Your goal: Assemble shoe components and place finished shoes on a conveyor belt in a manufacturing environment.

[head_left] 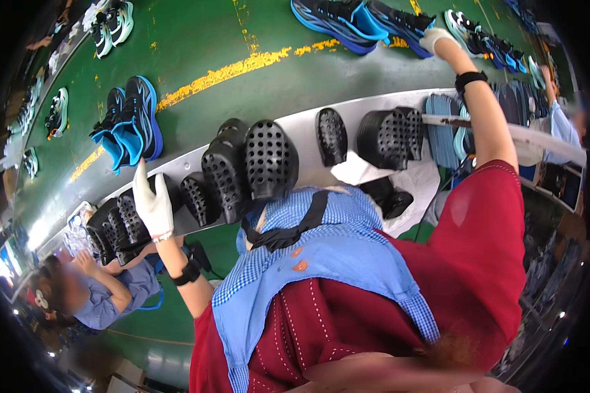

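My right hand, in a white glove, reaches far forward at upper right. Its fingers are bent around one end of a black and blue sneaker, whose mate lies just left of it on the green surface. My left hand, also gloved in white, is over the metal ledge at left with thumb and forefinger apart. Nothing is in it. Just beyond its fingertips stands another pair of black and blue sneakers. Black shoe-shaped forms with holes sit right beside this hand.
More perforated black forms line the metal ledge in front of me. Stacked blue-grey insoles stand at right. Other shoes rest across the green surface. Co-workers sit at lower left and far right.
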`<move>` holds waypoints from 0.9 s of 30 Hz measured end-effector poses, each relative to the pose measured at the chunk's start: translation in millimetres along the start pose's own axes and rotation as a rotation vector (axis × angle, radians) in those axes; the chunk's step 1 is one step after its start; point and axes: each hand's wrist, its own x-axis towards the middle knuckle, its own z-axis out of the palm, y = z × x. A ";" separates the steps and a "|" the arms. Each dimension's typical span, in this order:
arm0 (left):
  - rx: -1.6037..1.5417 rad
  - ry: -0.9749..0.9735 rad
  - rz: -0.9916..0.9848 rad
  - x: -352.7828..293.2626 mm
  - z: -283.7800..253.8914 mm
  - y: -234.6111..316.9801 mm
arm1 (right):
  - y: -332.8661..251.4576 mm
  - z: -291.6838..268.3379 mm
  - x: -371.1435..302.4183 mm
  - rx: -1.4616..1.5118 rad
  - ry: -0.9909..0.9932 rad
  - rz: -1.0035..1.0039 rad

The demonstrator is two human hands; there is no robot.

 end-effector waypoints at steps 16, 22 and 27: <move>-0.056 -0.071 -0.272 -61.2 17.4 9.1 | 3.4 58.4 97.3 0.180 0.051 -0.045; -0.048 -0.089 -0.208 -47.5 23.1 20.4 | -78.0 9.7 96.0 0.519 0.027 -0.314; -0.076 -0.096 -0.197 -52.9 25.4 22.5 | -150.6 13.9 74.5 0.330 0.019 -0.036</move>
